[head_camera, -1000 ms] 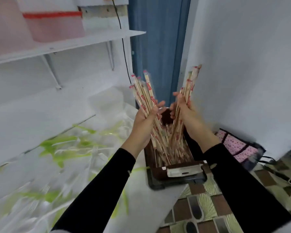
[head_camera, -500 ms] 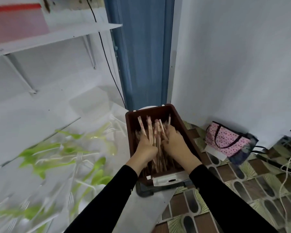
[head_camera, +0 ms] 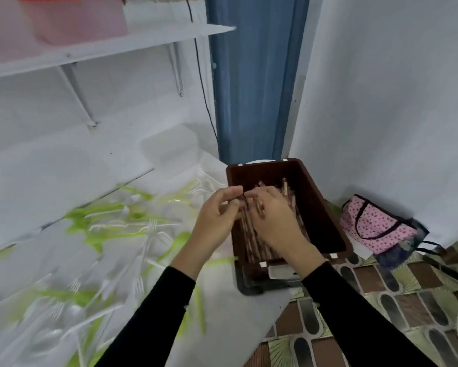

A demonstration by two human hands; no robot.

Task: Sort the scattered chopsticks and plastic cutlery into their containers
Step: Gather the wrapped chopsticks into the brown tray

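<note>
Left hand point(head_camera: 217, 221) pinching chopsticks point(head_camera: 252, 243) over brown bin point(head_camera: 316, 205), right hand point(head_camera: 272, 225) covering them, grip unclear, plastic cutlery point(head_camera: 143, 230) strewn across worktop point(head_camera: 235, 316) left, pink bag point(head_camera: 376, 226) right of bin

The left hand point(head_camera: 217, 215) and right hand point(head_camera: 272, 221) crowd the near half of the brown bin point(head_camera: 325, 207), low over the chopsticks point(head_camera: 251, 242) lying along its floor; the bin's far end stands open from above. Green and white plastic cutlery point(head_camera: 132, 226) litters the table point(head_camera: 222, 313) left of the bin, leaving a bare strip at the near right corner. A shelf point(head_camera: 143, 41) on 2 brackets overhangs the table's back. A white wall point(head_camera: 381, 102) closes in on the right, above a pink bag point(head_camera: 376, 226) on the floor.
</note>
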